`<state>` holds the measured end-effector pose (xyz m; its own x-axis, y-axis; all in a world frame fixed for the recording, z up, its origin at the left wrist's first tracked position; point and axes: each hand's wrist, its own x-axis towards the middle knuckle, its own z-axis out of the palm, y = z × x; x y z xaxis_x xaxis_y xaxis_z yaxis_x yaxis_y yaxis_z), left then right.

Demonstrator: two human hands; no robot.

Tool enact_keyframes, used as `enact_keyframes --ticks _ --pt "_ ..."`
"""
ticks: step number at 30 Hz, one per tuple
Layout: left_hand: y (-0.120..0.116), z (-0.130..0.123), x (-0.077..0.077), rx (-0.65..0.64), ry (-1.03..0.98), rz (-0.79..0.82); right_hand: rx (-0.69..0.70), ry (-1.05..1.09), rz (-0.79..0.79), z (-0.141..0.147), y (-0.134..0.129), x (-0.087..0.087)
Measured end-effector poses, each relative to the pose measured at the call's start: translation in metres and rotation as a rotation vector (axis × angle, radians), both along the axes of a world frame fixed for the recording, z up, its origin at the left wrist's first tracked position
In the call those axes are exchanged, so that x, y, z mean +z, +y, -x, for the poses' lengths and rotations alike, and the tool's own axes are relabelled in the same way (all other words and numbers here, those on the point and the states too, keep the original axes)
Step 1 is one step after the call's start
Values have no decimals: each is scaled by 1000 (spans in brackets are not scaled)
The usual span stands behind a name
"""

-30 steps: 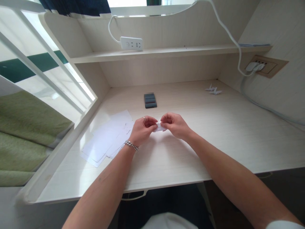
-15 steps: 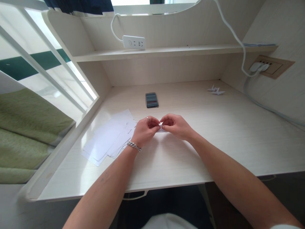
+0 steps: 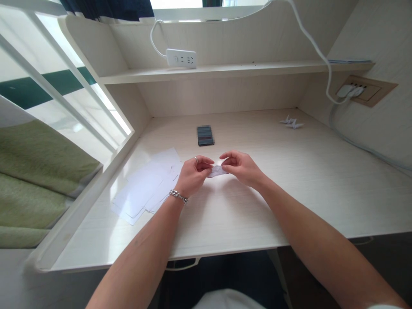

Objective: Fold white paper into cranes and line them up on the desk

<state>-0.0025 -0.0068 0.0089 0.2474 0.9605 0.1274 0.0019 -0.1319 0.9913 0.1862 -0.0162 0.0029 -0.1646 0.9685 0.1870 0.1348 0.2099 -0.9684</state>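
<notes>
A small folded piece of white paper [image 3: 217,171] is held just above the desk, between my two hands. My left hand [image 3: 194,174] pinches its left end with thumb and fingers; a ring and a chain bracelet show on this side. The right end is pinched by my right hand [image 3: 241,168]. Loose white sheets [image 3: 148,182] lie overlapping beside my left wrist. Two small folded paper cranes [image 3: 294,125] stand at the back right of the desk.
A dark, pixelated small item [image 3: 205,135] lies behind my hands. The shelf [image 3: 225,72] above holds a white power strip [image 3: 181,58]. At the right, a white cable [image 3: 328,73] runs to a wall socket [image 3: 375,91]. The desk's front edge [image 3: 231,252] is below my forearms.
My hands have moved slightly apart, and more of the folded paper shows between them. Both still hold it.
</notes>
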Motion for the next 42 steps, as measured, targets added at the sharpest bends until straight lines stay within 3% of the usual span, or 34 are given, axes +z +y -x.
enact_keyframes --ticks 5,11,17,22,29,35,40,42 --pt "-2 -1 2 22 -53 63 -70 -89 -70 -1 -1 1" --pt "-1 -3 -3 19 26 -37 -87 -83 -141 1 -1 -1" --pt "3 -4 -9 168 14 -51 -449 -176 -311 0 -1 3" --pt "0 -7 -8 245 -19 -68 -286 -156 -263 12 -6 0" --pt "0 -5 -14 123 184 -178 -82 4 -27 19 -6 -3" --pt "-4 -6 -10 43 283 -222 -118 116 71 12 1 -6" --pt "-4 0 -2 272 330 -285 -137 198 147 11 1 -5" --pt "-3 2 -1 271 319 -272 -117 190 153 11 -1 -3"
